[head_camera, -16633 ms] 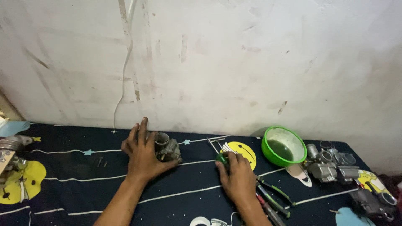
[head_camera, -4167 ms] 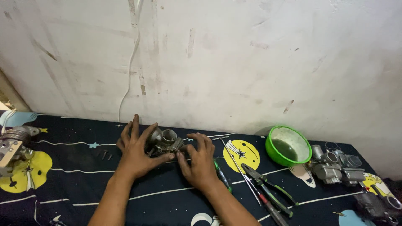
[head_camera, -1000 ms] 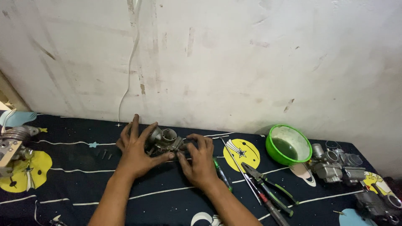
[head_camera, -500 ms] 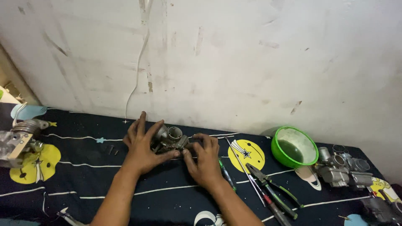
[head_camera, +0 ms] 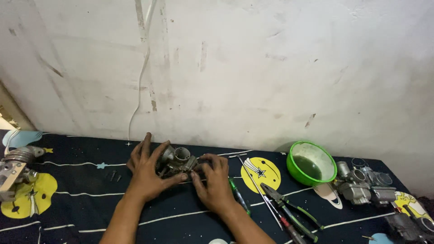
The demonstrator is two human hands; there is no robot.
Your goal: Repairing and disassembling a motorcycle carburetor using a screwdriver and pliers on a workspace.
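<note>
A grey metal carburetor (head_camera: 177, 161) sits on the dark patterned cloth (head_camera: 81, 208) near the wall. My left hand (head_camera: 147, 169) wraps around its left side, fingers spread over the body. My right hand (head_camera: 212, 183) presses against its right side, fingertips touching the metal. Part of the carburetor is hidden under both hands.
A green screwdriver (head_camera: 238, 202) lies just right of my right hand, with pliers (head_camera: 289, 212) and a thin rod (head_camera: 257, 187) beyond. A green bowl (head_camera: 312, 162) of dark liquid stands further right, next to more carburetors (head_camera: 361, 185). Another metal part (head_camera: 16, 169) lies far left; small screws (head_camera: 114, 175) rest nearby.
Earlier my right hand rested away to the right on the cloth; it has come over to the carburetor. Over the last second the view shifted slightly, and both hands stay on the part.
</note>
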